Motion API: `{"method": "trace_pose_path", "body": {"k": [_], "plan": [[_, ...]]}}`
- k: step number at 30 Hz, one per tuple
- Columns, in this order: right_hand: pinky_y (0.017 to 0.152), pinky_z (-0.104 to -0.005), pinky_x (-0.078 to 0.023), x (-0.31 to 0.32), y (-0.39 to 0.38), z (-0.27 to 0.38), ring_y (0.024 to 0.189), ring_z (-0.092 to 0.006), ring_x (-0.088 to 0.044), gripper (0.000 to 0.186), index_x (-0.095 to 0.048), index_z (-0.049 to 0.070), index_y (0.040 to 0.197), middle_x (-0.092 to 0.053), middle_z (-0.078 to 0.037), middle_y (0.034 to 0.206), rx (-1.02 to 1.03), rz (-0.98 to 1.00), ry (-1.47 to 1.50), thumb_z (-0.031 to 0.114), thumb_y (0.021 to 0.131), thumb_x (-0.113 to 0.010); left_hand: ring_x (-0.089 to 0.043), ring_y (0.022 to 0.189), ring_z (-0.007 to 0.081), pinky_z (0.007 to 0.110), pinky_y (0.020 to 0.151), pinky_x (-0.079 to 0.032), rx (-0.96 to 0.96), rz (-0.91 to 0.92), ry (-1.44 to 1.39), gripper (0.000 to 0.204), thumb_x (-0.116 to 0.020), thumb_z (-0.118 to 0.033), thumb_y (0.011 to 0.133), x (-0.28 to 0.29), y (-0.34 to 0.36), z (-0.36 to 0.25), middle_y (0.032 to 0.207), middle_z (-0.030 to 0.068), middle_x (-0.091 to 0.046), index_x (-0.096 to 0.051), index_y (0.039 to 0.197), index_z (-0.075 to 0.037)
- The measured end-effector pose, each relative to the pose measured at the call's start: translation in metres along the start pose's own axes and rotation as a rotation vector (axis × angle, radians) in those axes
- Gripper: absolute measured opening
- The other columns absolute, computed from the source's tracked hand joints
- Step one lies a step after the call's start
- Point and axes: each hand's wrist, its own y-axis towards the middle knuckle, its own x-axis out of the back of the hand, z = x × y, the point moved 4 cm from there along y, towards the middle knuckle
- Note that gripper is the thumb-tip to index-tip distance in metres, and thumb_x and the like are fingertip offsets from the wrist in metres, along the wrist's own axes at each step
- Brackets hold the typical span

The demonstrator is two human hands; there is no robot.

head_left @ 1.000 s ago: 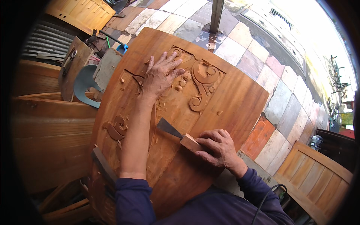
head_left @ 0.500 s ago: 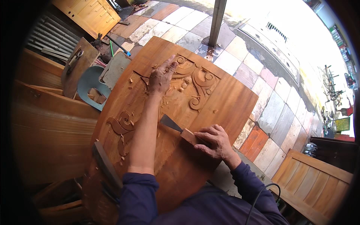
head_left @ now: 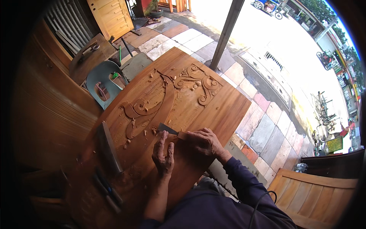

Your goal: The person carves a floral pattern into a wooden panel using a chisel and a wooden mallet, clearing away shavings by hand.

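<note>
My right hand (head_left: pixel 206 142) is closed round the wooden handle of a putty knife (head_left: pixel 169 129), whose dark, flared blade points left. Close to the blade's tip, my left hand (head_left: pixel 164 156) is raised with fingers apart and nothing in it. Both hands are over a large brown wooden panel (head_left: pixel 225 114). Scrolls and leaf shapes are carved in relief across its far part, and wood chips (head_left: pixel 154 131) lie scattered among them. Whether the blade touches the wood, I cannot tell.
A dark bar (head_left: pixel 109 147) and several slim tools (head_left: pixel 107 192) lie on the panel's left. Beyond that side stands a grey-blue plastic chair (head_left: pixel 93 82). A metal post (head_left: pixel 227 34) rises behind the panel. A slatted wooden door (head_left: pixel 312 194) leans at right.
My left hand has come back from the far carving to beside the blade, uncovering the carved scrolls. My right hand has shifted slightly left with the putty knife. The view has tilted up.
</note>
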Motion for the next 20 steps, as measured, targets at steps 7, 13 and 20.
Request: {"method": "trace_pose_path", "body": {"k": [7,13,20], "plan": [[0.111,-0.0449,-0.051,-0.001,-0.003,-0.010,0.125,-0.0345,-0.068,0.056,-0.067,0.004,0.149,-0.074,-0.018,0.135,-0.213,-0.340,0.290,0.043,0.109,-0.065,-0.061,0.066,0.0114,0.023,0.067,-0.046,0.249,-0.039,-0.593,0.033,-0.061,-0.026,0.115,0.085,-0.039,-0.107,0.080,0.0083,-0.072,-0.075,0.112,0.003],[0.109,-0.0414,-0.052,0.001,0.000,-0.039,0.124,-0.0309,-0.071,0.052,-0.072,0.001,0.141,-0.077,-0.018,0.130,-0.328,-0.385,0.308,0.043,0.110,-0.064,-0.051,0.045,0.0165,0.034,0.043,-0.039,-0.070,0.450,-1.273,0.048,-0.063,-0.031,0.115,0.142,-0.023,-0.307,0.063,0.0119,-0.066,-0.074,0.087,0.006],[0.111,-0.0394,-0.052,-0.020,0.001,-0.040,0.127,-0.0290,-0.071,0.054,-0.075,0.003,0.138,-0.077,-0.017,0.134,-0.297,-0.396,0.352,0.047,0.108,-0.068,-0.040,0.040,0.0061,0.030,0.038,-0.024,-0.238,0.392,-1.497,0.065,-0.083,-0.057,0.094,0.110,-0.113,-0.390,0.053,-0.0006,-0.055,-0.083,0.106,0.007]]}}
